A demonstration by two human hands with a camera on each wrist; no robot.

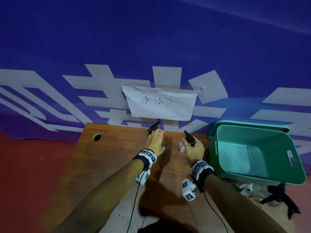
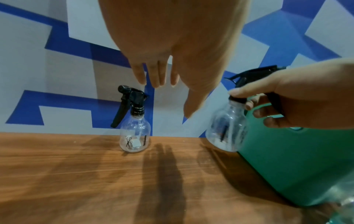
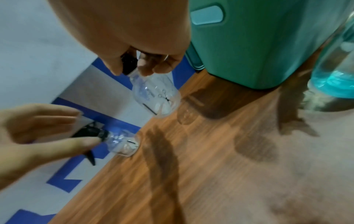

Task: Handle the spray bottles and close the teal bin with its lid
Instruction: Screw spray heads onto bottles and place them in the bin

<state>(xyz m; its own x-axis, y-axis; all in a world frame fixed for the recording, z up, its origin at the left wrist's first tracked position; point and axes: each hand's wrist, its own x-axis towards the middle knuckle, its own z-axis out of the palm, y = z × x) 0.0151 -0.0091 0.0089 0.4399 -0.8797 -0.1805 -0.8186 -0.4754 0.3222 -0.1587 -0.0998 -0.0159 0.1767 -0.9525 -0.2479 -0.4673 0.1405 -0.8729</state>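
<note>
Two clear spray bottles with black trigger heads are in view. One bottle (image 2: 135,134) (image 3: 122,144) stands upright on the wooden table (image 1: 104,165) by the wall. My left hand (image 1: 155,142) (image 2: 164,75) hovers just above it with fingers straight, apart from it. My right hand (image 1: 193,151) (image 3: 145,60) grips the neck of the second bottle (image 2: 227,125) (image 3: 156,94), held tilted above the table left of the teal bin (image 1: 262,175). The bin stands without its lid and looks empty. The teal lid (image 1: 252,126) leans behind it against the wall.
A blue and white banner with a taped paper sign (image 1: 159,103) backs the table. A cable hole (image 1: 97,137) sits at the table's far left. More bottles (image 1: 255,189) with black spray heads (image 1: 282,197) lie in front of the bin.
</note>
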